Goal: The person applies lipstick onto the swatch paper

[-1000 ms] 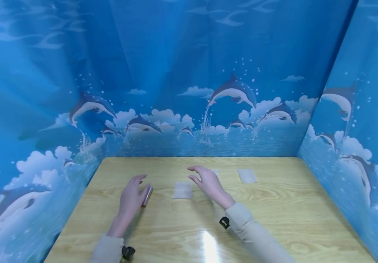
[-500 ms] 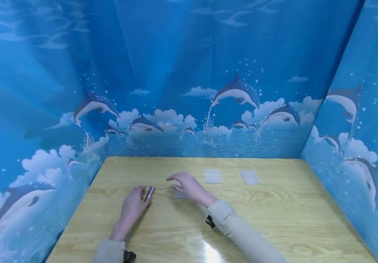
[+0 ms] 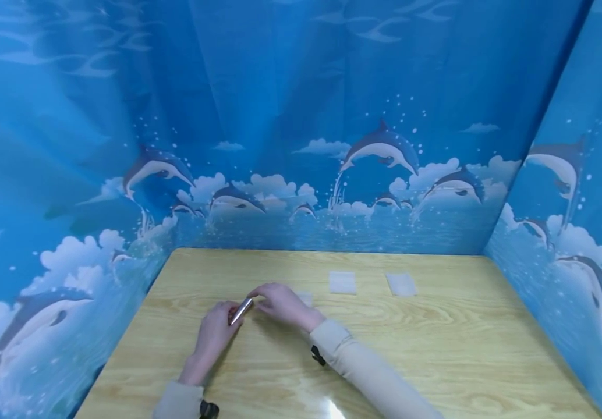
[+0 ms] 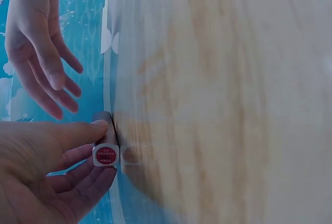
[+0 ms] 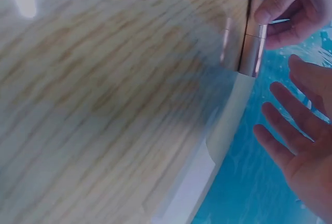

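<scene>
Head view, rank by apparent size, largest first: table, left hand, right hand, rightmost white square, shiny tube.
1. Table
2. Left hand and right hand: too alike to rank
3. Rightmost white square
4. Shiny tube, slimmest, partly covered by the left hand's fingers

A pinkish metallic tube [image 3: 240, 311] with a crosswise seam [image 5: 254, 36] and a round red label [image 4: 106, 154] on 1 squarish end [image 4: 107, 155] is held slantwise by the left hand [image 3: 215, 329], near the right hand [image 3: 283, 305].
</scene>
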Tool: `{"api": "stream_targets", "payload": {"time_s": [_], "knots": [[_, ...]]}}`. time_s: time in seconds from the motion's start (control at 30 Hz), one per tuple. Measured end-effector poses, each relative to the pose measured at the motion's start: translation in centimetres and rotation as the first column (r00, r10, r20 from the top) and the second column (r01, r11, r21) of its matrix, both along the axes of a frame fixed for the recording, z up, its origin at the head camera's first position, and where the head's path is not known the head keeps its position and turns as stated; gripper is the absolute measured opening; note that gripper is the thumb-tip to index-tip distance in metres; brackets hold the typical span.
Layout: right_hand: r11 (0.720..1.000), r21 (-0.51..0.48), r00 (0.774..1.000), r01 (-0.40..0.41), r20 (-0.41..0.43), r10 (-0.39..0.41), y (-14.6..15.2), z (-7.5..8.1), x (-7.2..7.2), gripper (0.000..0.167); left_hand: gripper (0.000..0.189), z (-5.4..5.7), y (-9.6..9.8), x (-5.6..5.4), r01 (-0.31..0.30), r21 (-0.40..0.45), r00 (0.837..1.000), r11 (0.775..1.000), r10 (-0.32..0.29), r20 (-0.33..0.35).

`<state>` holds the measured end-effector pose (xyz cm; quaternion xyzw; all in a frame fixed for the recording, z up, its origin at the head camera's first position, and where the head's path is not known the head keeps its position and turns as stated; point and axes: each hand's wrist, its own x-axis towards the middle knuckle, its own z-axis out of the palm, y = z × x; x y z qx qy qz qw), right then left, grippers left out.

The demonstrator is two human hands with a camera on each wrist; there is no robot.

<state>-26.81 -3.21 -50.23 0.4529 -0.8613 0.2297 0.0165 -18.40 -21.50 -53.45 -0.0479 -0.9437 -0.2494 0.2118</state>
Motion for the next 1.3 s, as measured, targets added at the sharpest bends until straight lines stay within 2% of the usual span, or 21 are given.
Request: {"api": "stream_targets", "payload": {"time_s": [0.23, 0.47, 0.6, 0.7, 0.83, 0.93, 1.0, 1.07, 1.2, 1.3], "knots": [[0.999, 0.048, 1.0, 0.012, -0.027, -0.01, -1.0, -0.8, -0.2, 0.032, 0.024, 0.1, -0.1, -0.1, 0.004, 0.004, 1.0, 1.0, -0.004, 0.025], [0.997, 0.078, 0.998, 0.026, -0.062, -0.021, -1.4, -1.5, -0.6, 0.027, 0.024, 0.1, -0.2, -0.1, 0.02, 0.012, 1.0, 1.0, -0.02, 0.004], [0.996, 0.085, 0.997, 0.032, -0.07, -0.027, -1.6, -1.7, -0.5, 0.026, 0.021, 0.3, -0.2, 0.0, 0.013, 0.017, 0.999, 1.0, -0.014, 0.036], [0.995, 0.093, 0.997, 0.048, -0.072, -0.042, -1.7, -1.8, -0.5, 0.023, 0.018, 0.3, -0.2, 0.0, 0.022, 0.037, 1.0, 0.999, -0.022, 0.014], [0.992, 0.11, 0.996, 0.066, -0.069, -0.059, -1.7, -1.9, -0.5, 0.02, 0.018, 0.0, -0.3, -0.2, 0.052, 0.049, 0.997, 0.997, -0.049, -0.055], [0.99, 0.121, 0.995, 0.076, -0.069, -0.068, -1.6, -1.9, -0.6, 0.02, 0.018, 0.1, -0.3, -0.3, 0.039, 0.04, 0.999, 0.998, -0.039, -0.018], [0.991, 0.112, 0.995, 0.078, -0.064, -0.071, -1.5, -2.0, -0.7, 0.02, 0.018, 0.3, -0.2, -0.4, 0.024, 0.035, 0.999, 0.999, -0.025, 0.031], [0.994, 0.085, 0.996, 0.076, -0.047, -0.072, -1.3, -2.0, -0.7, 0.02, 0.018, 0.5, -0.1, -0.4, 0.018, 0.028, 0.998, 0.999, -0.019, 0.051], [0.997, -0.016, 0.997, 0.075, 0.025, -0.075, -0.8, -2.1, -0.7, 0.02, 0.02, 1.2, 0.3, -0.4, 0.018, 0.049, 0.999, 0.999, -0.021, 0.046], [0.99, -0.107, 0.992, 0.094, 0.09, -0.084, -0.1, -1.9, -0.6, 0.02, 0.021, 1.7, 0.5, -0.4, 0.022, 0.078, 0.998, 0.997, -0.026, 0.049]]}}
